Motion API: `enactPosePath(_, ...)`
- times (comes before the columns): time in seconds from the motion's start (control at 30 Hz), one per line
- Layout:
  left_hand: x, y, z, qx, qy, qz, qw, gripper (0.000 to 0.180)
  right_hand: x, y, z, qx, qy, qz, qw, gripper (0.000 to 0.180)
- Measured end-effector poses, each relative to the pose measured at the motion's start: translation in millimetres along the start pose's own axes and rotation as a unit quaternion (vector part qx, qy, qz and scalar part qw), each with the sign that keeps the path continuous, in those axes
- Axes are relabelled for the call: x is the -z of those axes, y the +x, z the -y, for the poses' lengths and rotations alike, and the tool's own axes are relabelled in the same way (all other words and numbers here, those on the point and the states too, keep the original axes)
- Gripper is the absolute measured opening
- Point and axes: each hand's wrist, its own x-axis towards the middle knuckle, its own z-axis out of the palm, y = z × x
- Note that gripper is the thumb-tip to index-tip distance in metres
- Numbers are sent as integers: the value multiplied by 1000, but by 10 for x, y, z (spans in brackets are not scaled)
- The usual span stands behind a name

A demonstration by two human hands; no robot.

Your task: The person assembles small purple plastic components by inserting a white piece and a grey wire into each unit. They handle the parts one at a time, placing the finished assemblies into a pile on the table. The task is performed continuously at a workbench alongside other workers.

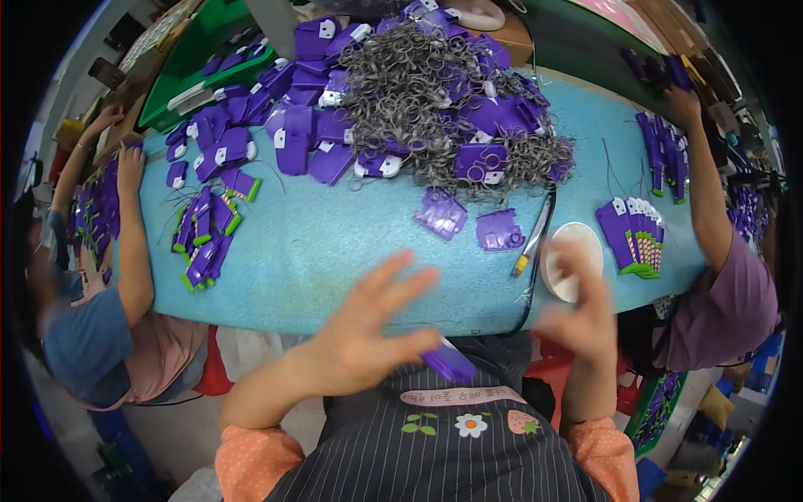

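My left hand (355, 330) is over the near table edge, its fingers spread and a little blurred. A purple plastic piece (450, 365) with a pale edge shows just below its thumb, in front of my apron; whether the thumb touches it I cannot tell. My right hand (583, 305) is smeared by motion, thumb and fingers apart, partly in front of a round white bowl (562, 286). Nothing shows in its grasp. Two clear purple plastic parts (441, 213) lie beyond my hands. Next to them is a yellow-ended knife (527, 255).
A heap of metal split rings (410, 92) covers purple cases (293, 138) at the back. Finished-looking purple and green pieces lie at left (205, 230) and in a fan at right (633, 238). A green crate (176, 79) stands back left. Co-workers' arms (134, 226) (709, 192) flank the table.
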Motion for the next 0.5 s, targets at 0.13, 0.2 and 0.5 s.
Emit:
enactPosePath(0.13,-146,35,-76,-4,-64,6,998,38,-492,165,306,2,261,355,898,76)
enactPosePath(0.2,-135,-36,-179,91,-64,-33,993,48,-560,161,347,8,199,291,936,73)
enactPosePath(0.5,-308,-359,-262,273,-225,-36,935,46,-1061,-4,412,107,-57,66,990,73)
